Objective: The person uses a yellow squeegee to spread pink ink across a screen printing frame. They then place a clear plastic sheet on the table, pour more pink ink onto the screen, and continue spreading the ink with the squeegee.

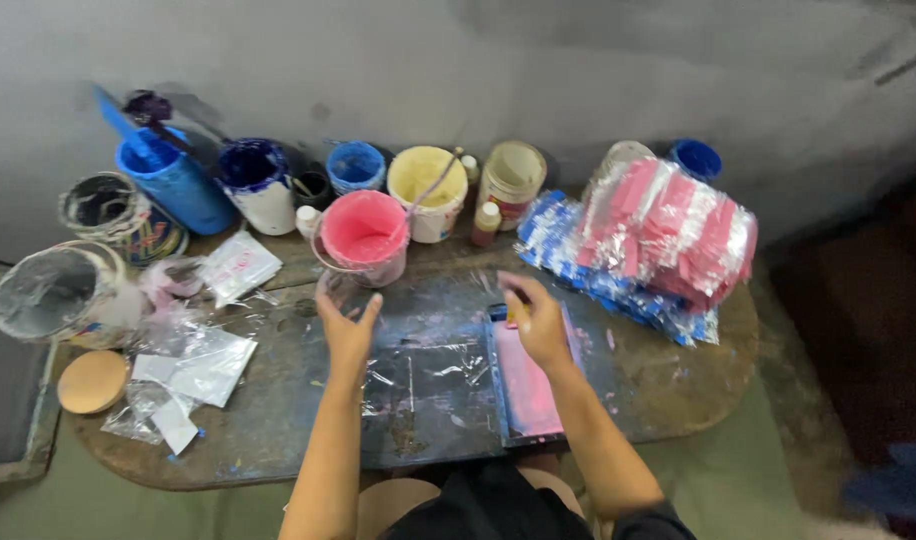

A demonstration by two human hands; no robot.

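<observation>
Head view: beside a pink-smeared rectangular printing frame (pixel 526 385), the right hand (pixel 540 322) pinches a small tool over its top; the left hand (pixel 346 328), fingers spread, rests below the pink paint bucket (pixel 366 235), ink already spread.

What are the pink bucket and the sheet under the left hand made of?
Pink bucket: looks like plastic, coated in matte pink paint, with a thin wire handle. Sheet by the left hand: clear plastic film, judging by its glossy wrinkles and the see-through view of the board.
</observation>
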